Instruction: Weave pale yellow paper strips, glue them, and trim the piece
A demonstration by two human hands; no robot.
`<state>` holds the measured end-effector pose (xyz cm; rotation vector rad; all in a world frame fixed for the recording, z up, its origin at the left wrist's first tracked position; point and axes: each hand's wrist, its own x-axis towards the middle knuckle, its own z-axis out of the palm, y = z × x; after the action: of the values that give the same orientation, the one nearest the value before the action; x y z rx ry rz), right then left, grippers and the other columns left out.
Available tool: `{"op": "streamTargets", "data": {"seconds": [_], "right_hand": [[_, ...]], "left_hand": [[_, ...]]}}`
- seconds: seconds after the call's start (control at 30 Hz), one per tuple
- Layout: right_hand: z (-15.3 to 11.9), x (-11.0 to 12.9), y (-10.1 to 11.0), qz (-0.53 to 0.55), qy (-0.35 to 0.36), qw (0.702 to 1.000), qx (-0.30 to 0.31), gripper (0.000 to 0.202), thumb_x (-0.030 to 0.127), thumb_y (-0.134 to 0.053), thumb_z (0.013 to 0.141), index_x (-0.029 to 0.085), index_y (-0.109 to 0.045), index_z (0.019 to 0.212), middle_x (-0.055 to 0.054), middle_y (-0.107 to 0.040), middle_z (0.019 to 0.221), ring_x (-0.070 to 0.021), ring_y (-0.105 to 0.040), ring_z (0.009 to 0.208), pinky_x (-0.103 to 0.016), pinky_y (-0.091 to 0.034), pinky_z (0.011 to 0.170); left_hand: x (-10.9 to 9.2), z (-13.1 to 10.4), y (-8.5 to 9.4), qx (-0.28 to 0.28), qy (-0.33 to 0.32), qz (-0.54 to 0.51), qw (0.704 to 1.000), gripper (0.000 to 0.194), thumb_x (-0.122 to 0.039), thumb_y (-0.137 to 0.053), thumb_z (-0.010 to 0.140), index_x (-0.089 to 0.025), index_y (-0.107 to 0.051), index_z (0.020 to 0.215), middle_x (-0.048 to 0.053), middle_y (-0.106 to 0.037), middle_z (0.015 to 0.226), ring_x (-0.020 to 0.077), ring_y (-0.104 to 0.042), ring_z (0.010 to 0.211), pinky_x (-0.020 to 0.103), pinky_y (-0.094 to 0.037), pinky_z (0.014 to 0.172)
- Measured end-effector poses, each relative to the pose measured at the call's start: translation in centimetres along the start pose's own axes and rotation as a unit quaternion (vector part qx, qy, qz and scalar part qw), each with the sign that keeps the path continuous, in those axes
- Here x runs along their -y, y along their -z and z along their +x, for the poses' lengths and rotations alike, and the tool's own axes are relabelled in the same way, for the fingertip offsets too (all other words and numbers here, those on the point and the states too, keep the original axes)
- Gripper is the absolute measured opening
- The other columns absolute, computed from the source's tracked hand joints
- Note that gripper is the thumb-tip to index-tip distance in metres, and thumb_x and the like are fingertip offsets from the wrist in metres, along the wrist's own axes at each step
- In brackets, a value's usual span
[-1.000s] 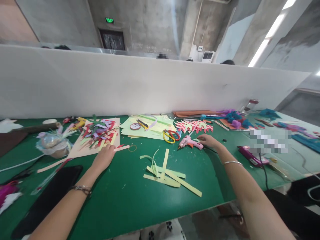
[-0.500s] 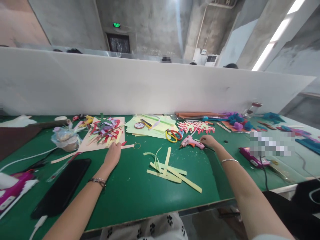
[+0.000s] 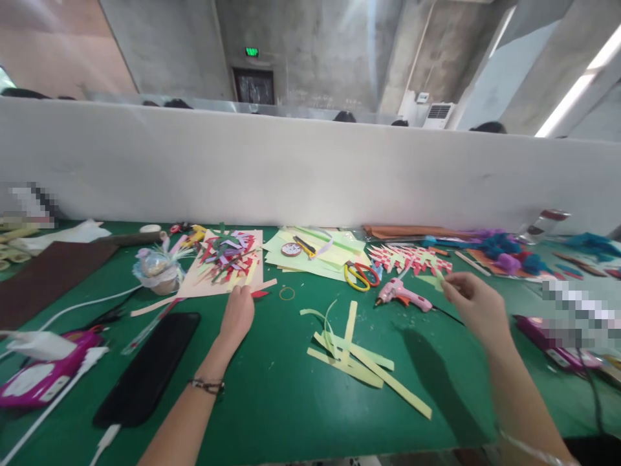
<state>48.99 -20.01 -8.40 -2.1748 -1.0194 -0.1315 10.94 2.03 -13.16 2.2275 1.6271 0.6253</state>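
Note:
My left hand (image 3: 237, 316) rests with closed fingers at the lower edge of a peach paper sheet (image 3: 201, 285), which bears a heap of cut red, purple and green paper strips (image 3: 230, 252). A red paper tip (image 3: 261, 294) and a peach strip (image 3: 268, 285) stick out beside it; what the fingers grip is hidden. Raised over the table on the right, my right hand (image 3: 478, 307) pinches a light green paper piece (image 3: 439, 279). Just left of it lies a pink glue gun (image 3: 402, 294). Several pale yellow-green strips (image 3: 354, 356) lie loose between the hands.
Yellow-and-red scissors (image 3: 359, 277) and pale paper sheets (image 3: 310, 262) lie behind. A black phone (image 3: 148, 372) on a cable, a magenta power strip (image 3: 53, 369) and a small wrapped pot (image 3: 159, 272) stand left. A white partition (image 3: 310, 168) borders the back.
My right hand has lifted from behind the glue gun and come right and nearer, now with the green paper piece. The view has turned left; my left hand stays by the peach sheet.

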Motion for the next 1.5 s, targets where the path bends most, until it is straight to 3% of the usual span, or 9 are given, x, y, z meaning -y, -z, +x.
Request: {"op": "streamTargets", "data": {"seconds": [0.2, 0.37, 0.67, 0.8, 0.9, 0.93, 1.1, 1.23, 1.5], "right_hand": [[-10.2, 11.2, -4.9, 0.316, 0.019, 0.932, 0.179, 0.023, 0.042, -0.057, 0.077, 0.019, -0.057, 0.080, 0.000, -0.057, 0.058, -0.0137, -0.054, 0.052, -0.024, -0.043, 0.048], [-12.7, 17.8, -9.4, 0.420, 0.071, 0.873, 0.238, 0.018, 0.036, -0.054, 0.081, 0.019, -0.054, 0.075, 0.001, -0.058, 0.064, -0.0121, -0.055, 0.055, -0.023, -0.045, 0.051], [-13.4, 18.2, -12.2, 0.168, 0.314, 0.934, 0.022, 0.014, 0.015, -0.047, 0.085, 0.019, -0.059, 0.080, -0.006, -0.060, 0.088, -0.0180, -0.050, 0.078, -0.031, -0.041, 0.065], [-13.5, 18.7, -12.3, 0.011, 0.337, 0.941, -0.016, 0.019, 0.010, -0.046, 0.083, 0.018, -0.063, 0.087, -0.011, -0.059, 0.101, -0.0238, -0.048, 0.087, -0.041, -0.037, 0.075], [-13.7, 18.9, -11.7, 0.011, 0.370, 0.928, 0.039, 0.027, 0.011, -0.046, 0.082, 0.021, -0.061, 0.102, -0.011, -0.055, 0.112, -0.0253, -0.047, 0.096, -0.043, -0.037, 0.080], [-13.8, 18.8, -11.5, 0.036, 0.377, 0.923, 0.065, 0.029, 0.012, -0.046, 0.083, 0.023, -0.059, 0.106, -0.011, -0.052, 0.115, -0.0251, -0.046, 0.100, -0.042, -0.038, 0.081], [-14.0, 16.5, -11.2, 0.143, 0.355, 0.916, 0.123, 0.026, 0.016, -0.043, 0.085, 0.025, -0.058, 0.105, -0.009, -0.047, 0.117, -0.0218, -0.046, 0.107, -0.038, -0.042, 0.085], [-14.0, 13.7, -11.4, 0.136, 0.314, 0.931, 0.128, 0.021, 0.017, -0.043, 0.085, 0.024, -0.060, 0.095, -0.010, -0.050, 0.110, -0.0219, -0.050, 0.101, -0.040, -0.044, 0.083], [-13.8, 10.0, -10.6, 0.085, 0.331, 0.936, 0.088, 0.018, 0.020, -0.047, 0.083, 0.025, -0.062, 0.091, -0.008, -0.055, 0.102, -0.0207, -0.055, 0.090, -0.037, -0.046, 0.075]], "left_hand": [[-3.9, -4.0, 0.8, 0.029, 0.040, -0.247, 0.968, 0.026, -0.029, -0.039, 0.082, -0.020, -0.040, 0.058, 0.000, -0.043, 0.059, 0.0160, -0.047, 0.062, 0.027, -0.041, 0.061], [-7.7, -7.5, -0.4, 0.130, 0.093, -0.496, 0.853, 0.036, -0.052, -0.045, 0.075, -0.020, -0.038, 0.061, -0.004, -0.034, 0.052, 0.0104, -0.039, 0.047, 0.023, -0.037, 0.046], [-9.7, -9.1, -0.5, 0.116, 0.248, -0.755, 0.596, 0.026, -0.032, -0.065, 0.063, -0.020, -0.049, 0.080, -0.003, -0.054, 0.067, 0.0103, -0.054, 0.060, 0.020, -0.042, 0.057], [-9.3, -9.0, -2.0, 0.086, 0.179, -0.648, 0.735, 0.032, -0.049, -0.054, 0.074, -0.018, -0.054, 0.081, 0.003, -0.059, 0.075, 0.0152, -0.058, 0.075, 0.024, -0.044, 0.068], [-7.5, -7.1, -2.3, 0.012, 0.094, -0.449, 0.888, 0.045, -0.061, -0.036, 0.079, -0.019, -0.045, 0.065, 0.000, -0.051, 0.061, 0.0122, -0.051, 0.058, 0.024, -0.043, 0.057], [-6.6, -6.1, -2.1, -0.005, 0.083, -0.416, 0.905, 0.047, -0.063, -0.034, 0.078, -0.020, -0.041, 0.061, -0.002, -0.046, 0.056, 0.0110, -0.046, 0.052, 0.023, -0.040, 0.052], [-1.0, 0.6, 1.0, -0.066, 0.077, -0.265, 0.959, 0.051, -0.054, -0.016, 0.087, -0.022, -0.027, 0.049, -0.003, -0.030, 0.043, 0.0124, -0.038, 0.045, 0.024, -0.031, 0.047], [2.1, 4.8, 2.8, -0.085, 0.059, -0.108, 0.989, 0.046, -0.038, -0.023, 0.089, -0.022, -0.035, 0.048, 0.002, -0.042, 0.045, 0.0186, -0.052, 0.057, 0.028, -0.036, 0.058], [4.0, 9.2, 3.5, -0.087, 0.024, 0.102, 0.991, 0.042, -0.041, -0.034, 0.088, -0.008, -0.055, 0.102, 0.021, -0.061, 0.099, 0.0332, -0.053, 0.103, 0.043, -0.037, 0.087]]}}
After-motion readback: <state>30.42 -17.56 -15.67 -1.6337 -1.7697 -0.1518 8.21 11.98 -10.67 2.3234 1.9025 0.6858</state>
